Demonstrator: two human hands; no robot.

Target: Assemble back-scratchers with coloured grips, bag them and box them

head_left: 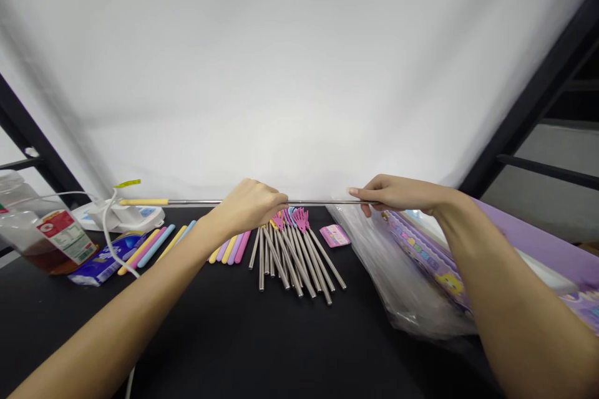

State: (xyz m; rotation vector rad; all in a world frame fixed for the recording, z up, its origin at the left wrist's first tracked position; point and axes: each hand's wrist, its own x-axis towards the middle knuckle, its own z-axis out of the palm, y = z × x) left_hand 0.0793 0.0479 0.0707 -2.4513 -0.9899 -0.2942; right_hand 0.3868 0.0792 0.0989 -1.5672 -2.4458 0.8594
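Note:
A thin telescopic back scratcher (322,202) is drawn out long and level above the table, its yellow grip (144,202) far to the left. My left hand (250,204) is closed around the metal rod near its middle. At the rod's right end, my right hand (395,192) grips it between thumb and fingers, which hide the tip. Below the rod lies a fanned pile of metal back scratchers (294,262) with small pink, blue and orange hand-shaped heads. Left of the pile are several pastel handle sleeves (231,248), partly behind my left wrist.
Clear plastic bags (402,287) and purple printed packaging (430,255) lie at right. A small pink card (335,235) sits near the pile. At left are a jug of reddish liquid (60,240), a blue packet (105,260), a white power strip (135,218), a cable and more pastel sleeves (156,246).

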